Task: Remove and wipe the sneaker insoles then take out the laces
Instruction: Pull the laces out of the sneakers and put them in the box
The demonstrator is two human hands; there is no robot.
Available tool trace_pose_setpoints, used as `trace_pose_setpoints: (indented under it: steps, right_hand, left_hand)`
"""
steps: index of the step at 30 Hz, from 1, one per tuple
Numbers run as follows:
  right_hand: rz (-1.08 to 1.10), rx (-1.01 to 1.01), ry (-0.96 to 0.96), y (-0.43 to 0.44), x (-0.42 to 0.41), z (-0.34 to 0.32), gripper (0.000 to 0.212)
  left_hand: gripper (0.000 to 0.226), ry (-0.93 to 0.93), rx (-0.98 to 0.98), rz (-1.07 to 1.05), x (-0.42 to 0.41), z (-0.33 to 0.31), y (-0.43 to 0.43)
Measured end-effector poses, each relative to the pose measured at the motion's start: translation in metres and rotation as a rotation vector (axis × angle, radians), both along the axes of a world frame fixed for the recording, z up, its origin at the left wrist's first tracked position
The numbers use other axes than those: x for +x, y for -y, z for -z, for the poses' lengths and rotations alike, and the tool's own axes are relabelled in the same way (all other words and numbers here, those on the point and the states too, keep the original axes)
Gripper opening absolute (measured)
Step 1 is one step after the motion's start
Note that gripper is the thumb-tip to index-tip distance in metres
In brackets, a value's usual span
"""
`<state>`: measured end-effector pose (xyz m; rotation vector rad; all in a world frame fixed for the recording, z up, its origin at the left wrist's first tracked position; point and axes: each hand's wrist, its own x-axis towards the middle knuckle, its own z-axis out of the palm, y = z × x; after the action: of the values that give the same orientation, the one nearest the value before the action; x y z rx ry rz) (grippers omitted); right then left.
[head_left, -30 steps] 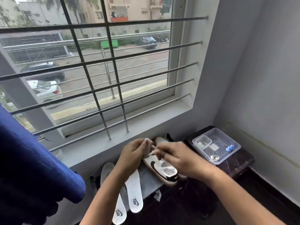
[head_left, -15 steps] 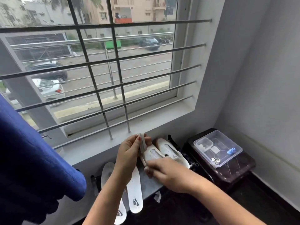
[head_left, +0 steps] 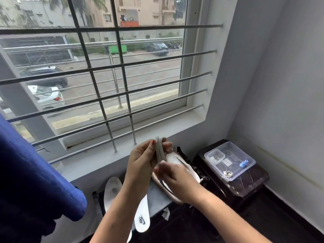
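Fingers (head_left: pixel 167 145) and thumb of the left hand (head_left: pixel 142 160): closed in a pinch on a flat grey-white shoelace (head_left: pixel 160 151), several strands gathered, held upright above the slab.

Shoelace: long axis near vertical, upper ends at the fingertips, lower run dropping towards the shoe below; left hand nearer its free part, right hand nearer its threaded part.

Right hand (head_left: pixel 175 178): laid over the shoe, motion-blurred; grip could not be told.

White low sneaker with dark side mark (head_left: pixel 164 185): on the grey slab top (head_left: pixel 154 195) at its right edge, directly under the pinch, long axis from the near edge towards the window sill; toe end not certain. Judged: lace partly drawn out, next pull upward, along the strands.

Second white sneaker (head_left: pixel 190 170): just beside, further right.

Two white foam insoles (head_left: pixel 142 218): at the slab's left, overhanging its near edge.

Clear plastic lidded box (head_left: pixel 229 160): on a dark stand, well right.
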<state>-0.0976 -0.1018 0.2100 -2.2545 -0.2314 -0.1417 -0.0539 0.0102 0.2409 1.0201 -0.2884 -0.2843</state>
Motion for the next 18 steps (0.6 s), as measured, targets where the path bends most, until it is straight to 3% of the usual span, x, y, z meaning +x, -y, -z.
trace_pose_setpoints:
  steps: [2, 4, 7, 10, 13, 16, 18]
  right_hand:
    - [-0.083, -0.169, -0.026, -0.003, -0.007, -0.001, 0.024]
    - [-0.131, -0.171, -0.002, 0.002, -0.006, -0.012, 0.025]
    - [-0.109, -0.095, 0.073, 0.02, 0.003, -0.036, 0.021]
    - [-0.043, -0.033, 0.12, 0.038, 0.016, -0.051, 0.021]
    - [0.028, 0.318, 0.097, 0.043, 0.022, -0.051, 0.017]
    - [0.074, 0.709, -0.077, 0.033, 0.021, -0.039, 0.013]
    - [0.096, 0.849, -0.19, 0.022, 0.018, -0.032, 0.015]
  left_hand:
    - [0.019, 0.053, 0.115, -0.118, 0.005, 0.008, -0.002]
    - [0.016, 0.21, 0.386, -0.245, 0.013, 0.021, -0.01]
    - [0.029, 0.36, 0.63, -0.132, 0.014, 0.029, -0.016]
    - [0.03, 0.199, 0.435, 0.035, -0.001, 0.017, -0.006]
    - [0.033, 0.021, 0.192, 0.113, -0.007, 0.006, -0.001]
    - [0.033, -0.104, 0.03, 0.169, -0.01, 0.002, 0.001]
    - [0.033, -0.181, -0.047, 0.166, -0.012, 0.001, 0.001]
